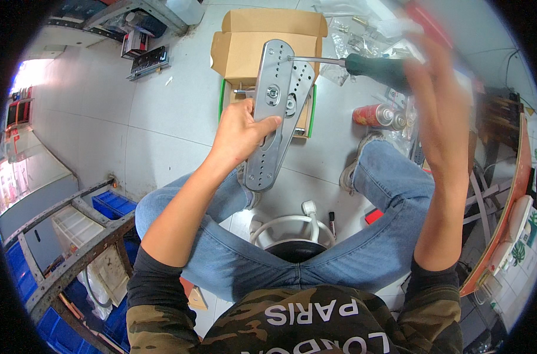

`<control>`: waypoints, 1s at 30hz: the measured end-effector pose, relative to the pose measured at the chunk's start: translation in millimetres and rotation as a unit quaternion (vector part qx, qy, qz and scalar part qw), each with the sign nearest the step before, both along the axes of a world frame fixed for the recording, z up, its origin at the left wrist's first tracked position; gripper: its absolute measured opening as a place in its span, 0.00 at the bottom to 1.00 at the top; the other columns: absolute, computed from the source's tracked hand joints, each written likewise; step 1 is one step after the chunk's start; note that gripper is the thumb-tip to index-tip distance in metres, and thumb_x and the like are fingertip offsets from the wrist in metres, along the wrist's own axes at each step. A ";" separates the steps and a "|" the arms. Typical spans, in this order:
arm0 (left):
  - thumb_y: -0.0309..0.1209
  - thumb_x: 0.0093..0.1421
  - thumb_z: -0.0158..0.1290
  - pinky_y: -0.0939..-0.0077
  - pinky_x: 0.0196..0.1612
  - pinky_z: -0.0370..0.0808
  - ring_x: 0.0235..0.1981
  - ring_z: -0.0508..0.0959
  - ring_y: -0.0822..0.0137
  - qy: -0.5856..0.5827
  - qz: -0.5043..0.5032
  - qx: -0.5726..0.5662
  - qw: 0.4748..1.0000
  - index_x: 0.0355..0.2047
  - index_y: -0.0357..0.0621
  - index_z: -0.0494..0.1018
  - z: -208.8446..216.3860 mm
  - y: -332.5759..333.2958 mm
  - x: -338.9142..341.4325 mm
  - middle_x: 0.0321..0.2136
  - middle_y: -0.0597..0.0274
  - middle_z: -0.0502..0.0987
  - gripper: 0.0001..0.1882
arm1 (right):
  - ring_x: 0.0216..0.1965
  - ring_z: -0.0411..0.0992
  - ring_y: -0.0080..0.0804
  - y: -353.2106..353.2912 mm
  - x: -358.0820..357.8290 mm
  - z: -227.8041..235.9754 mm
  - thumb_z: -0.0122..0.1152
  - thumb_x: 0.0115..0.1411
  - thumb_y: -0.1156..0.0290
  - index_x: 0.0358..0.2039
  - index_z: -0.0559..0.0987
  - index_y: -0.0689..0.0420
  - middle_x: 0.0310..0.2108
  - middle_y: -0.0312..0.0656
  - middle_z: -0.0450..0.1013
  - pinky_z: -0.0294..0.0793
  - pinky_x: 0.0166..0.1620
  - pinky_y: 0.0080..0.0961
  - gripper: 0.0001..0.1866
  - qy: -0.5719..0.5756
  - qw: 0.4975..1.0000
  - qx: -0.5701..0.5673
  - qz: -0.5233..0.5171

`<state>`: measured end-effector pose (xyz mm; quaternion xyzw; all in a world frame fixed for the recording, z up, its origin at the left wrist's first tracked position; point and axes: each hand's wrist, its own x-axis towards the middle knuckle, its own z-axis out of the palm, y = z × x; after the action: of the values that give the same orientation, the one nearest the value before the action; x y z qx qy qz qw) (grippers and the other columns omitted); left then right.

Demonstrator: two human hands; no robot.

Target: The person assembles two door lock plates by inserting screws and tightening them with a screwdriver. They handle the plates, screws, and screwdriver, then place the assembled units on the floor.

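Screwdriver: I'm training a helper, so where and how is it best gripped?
Probably by the thick green handle, wrapping around it from the right, where the blurred right hand is; the thin shaft points left, to the metal plate.

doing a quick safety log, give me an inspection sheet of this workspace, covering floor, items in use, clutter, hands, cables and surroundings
Surface: pale tiled floor.
Items in use: overlapping metal plates, held over an open cardboard box; green-handled screwdriver, tip at the front plate's upper part, contact unclear.
Clutter: clear plastic bags, red can, dark marker.
Hands: left hand grips the plates; right hand, blurred, is at the screwdriver handle, grip unclear.
Cables: thin dark line at right, possibly a cord.
Surroundings: metal rack with blue bins at left.
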<state>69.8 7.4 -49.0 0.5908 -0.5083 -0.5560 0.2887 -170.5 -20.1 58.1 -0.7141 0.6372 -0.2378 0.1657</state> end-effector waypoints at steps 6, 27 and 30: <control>0.27 0.49 0.56 0.83 0.20 0.65 0.17 0.69 0.78 -0.012 -0.018 0.011 1.000 0.27 0.30 0.70 1.8 1.2 1.4 0.19 0.62 0.73 0.10 | 0.45 0.68 0.27 -9.1 3.3 -6.0 0.58 0.48 0.76 0.51 0.66 0.55 0.45 0.40 0.69 0.67 0.44 0.21 0.27 -0.164 0.971 -0.096 0.145; 0.28 0.48 0.55 0.81 0.20 0.66 0.16 0.69 0.77 0.002 -0.003 -0.018 1.000 0.27 0.31 0.72 -6.5 1.5 2.7 0.17 0.64 0.74 0.10 | 0.43 0.68 0.27 -6.6 -11.6 -15.5 0.51 0.56 0.66 0.51 0.67 0.52 0.46 0.40 0.69 0.65 0.45 0.21 0.21 -0.033 0.999 -0.024 0.003; 0.27 0.48 0.55 0.82 0.19 0.66 0.15 0.69 0.78 -0.006 -0.007 0.027 1.000 0.27 0.31 0.72 -7.0 0.0 4.9 0.17 0.64 0.73 0.10 | 0.44 0.67 0.28 -12.5 -2.8 -14.5 0.49 0.57 0.66 0.50 0.69 0.53 0.45 0.39 0.69 0.64 0.47 0.22 0.19 -0.029 0.981 -0.151 0.122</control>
<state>74.7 7.3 -56.1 0.5981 -0.4991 -0.5679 0.2659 -173.4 -32.6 43.6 -0.7961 0.4971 -0.3298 0.1015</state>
